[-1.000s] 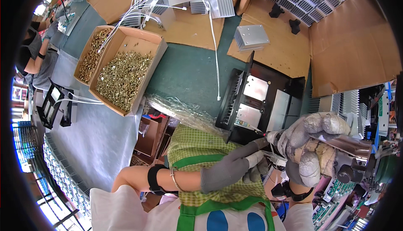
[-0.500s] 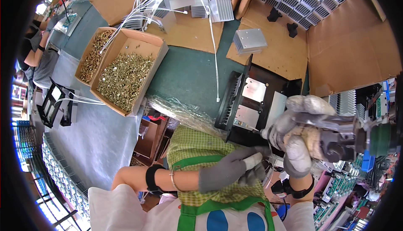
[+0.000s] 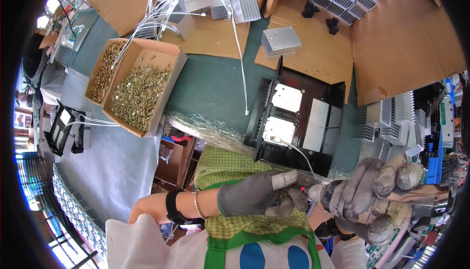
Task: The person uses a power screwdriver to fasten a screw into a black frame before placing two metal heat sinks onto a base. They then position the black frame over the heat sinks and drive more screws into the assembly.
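Note:
My right hand (image 3: 360, 190), in a worn grey glove, is wrapped round a powered screwdriver (image 3: 433, 199) with a metal body, its tip pointing left. Close to that tip, my gloved left hand (image 3: 249, 193) is closed with its fingertips pinched on small screws (image 3: 283, 196), partly hidden by the fingers. Beyond both hands, a black metal housing (image 3: 304, 107) lies at the table's front edge. Inside it are silver plates (image 3: 317, 124), and a white cable (image 3: 299, 152) runs out from the nearest one. Neither hand touches the housing.
Two cardboard boxes (image 3: 170, 80) of brass-coloured screws stand to the left. Loose white cables (image 3: 241, 49) and finned heat sinks (image 3: 246, 9) lie at the back. One heat sink (image 3: 282, 41) sits on cardboard behind the housing; more heat sinks (image 3: 391, 120) are stacked right.
My right hand has drawn the screwdriver back from over the housing, toward me and to the right. My left hand has shifted slightly left, its fingertips now by the tip.

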Demonstrator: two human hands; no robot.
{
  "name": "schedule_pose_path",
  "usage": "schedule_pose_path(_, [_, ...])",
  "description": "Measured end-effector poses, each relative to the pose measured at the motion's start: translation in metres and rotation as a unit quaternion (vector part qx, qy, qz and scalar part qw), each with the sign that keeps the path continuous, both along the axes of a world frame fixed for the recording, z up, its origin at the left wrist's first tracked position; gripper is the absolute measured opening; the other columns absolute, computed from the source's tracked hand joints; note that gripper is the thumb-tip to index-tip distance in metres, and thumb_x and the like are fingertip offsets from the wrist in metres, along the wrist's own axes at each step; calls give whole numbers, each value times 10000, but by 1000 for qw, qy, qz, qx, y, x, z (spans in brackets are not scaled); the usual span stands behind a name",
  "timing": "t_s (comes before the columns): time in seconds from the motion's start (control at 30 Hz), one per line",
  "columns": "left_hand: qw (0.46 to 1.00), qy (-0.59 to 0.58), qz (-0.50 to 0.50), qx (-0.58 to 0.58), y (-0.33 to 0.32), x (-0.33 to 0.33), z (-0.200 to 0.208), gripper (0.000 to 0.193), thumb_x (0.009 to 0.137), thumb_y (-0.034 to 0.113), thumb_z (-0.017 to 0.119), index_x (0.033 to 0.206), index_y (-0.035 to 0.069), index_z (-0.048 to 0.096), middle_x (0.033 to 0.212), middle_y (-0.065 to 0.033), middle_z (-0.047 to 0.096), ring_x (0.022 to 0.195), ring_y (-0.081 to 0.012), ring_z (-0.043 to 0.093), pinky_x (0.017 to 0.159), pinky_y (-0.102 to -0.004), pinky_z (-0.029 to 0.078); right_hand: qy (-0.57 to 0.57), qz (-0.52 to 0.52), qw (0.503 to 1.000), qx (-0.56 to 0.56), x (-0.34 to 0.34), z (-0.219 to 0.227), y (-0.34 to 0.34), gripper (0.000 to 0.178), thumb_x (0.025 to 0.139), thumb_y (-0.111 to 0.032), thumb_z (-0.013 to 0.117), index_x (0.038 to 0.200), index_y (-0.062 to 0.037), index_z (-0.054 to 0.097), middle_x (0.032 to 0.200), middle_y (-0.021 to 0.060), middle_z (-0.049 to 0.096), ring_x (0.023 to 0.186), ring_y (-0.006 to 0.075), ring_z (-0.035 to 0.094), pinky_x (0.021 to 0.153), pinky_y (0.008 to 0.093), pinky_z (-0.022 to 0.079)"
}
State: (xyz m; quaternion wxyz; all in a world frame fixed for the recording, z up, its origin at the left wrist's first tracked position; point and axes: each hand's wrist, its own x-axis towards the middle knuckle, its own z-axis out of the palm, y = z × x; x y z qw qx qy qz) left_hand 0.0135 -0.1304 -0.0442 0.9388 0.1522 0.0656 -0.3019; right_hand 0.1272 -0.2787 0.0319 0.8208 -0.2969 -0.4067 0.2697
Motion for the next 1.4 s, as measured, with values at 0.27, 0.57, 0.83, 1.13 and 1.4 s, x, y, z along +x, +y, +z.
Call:
schedule_pose_path(0.27, [997, 67, 9, 40, -4, -2, 1, 535, 932, 508, 402, 1178, 40, 484, 802, -30, 518, 534, -103, 418, 433, -208, 292, -17, -22, 999, 17, 5, 5, 0, 559, 742, -67, 691, 1216, 10, 404, 928, 177, 555, 666, 186, 580, 591, 328, 533])
schedule_pose_path(0.57, [994, 61, 16, 84, -6, -1, -6, 395, 932, 438, 464, 928, 46, 518, 672, -11, 435, 484, -80, 354, 412, -215, 263, -31, -41, 998, 21, 8, 5, -2, 532, 747, -80, 689, 1198, 2, 418, 913, 184, 555, 657, 191, 579, 574, 344, 533])
schedule_pose_path(0.83, [991, 42, 15, 124, -5, -1, -7, 378, 941, 423, 450, 865, 55, 493, 608, -18, 419, 458, -88, 351, 416, -227, 263, -32, -46, 998, 27, 10, 4, 2, 508, 752, -91, 687, 1181, -5, 430, 900, 190, 556, 649, 196, 578, 559, 359, 534])
schedule_pose_path(1.13, [997, -5, -33, 71, -5, -4, -11, 477, 929, 513, 417, 846, 52, 511, 697, -33, 482, 601, -90, 481, 528, -221, 404, -50, -83, 994, 54, 24, -2, 13, 481, 757, -104, 685, 1163, -13, 444, 885, 196, 556, 641, 201, 578, 542, 376, 535])
schedule_pose_path(1.4, [986, 52, -58, 147, -4, -19, -26, 394, 973, 209, 413, 1292, -22, 404, 1215, -130, 510, 1127, -224, 519, 871, -319, 445, -32, -174, 984, 16, 101, -15, 44, 433, 861, -110, 532, 1252, -15, 369, 968, 188, 574, 477, 137, 442, 460, 361, 461])
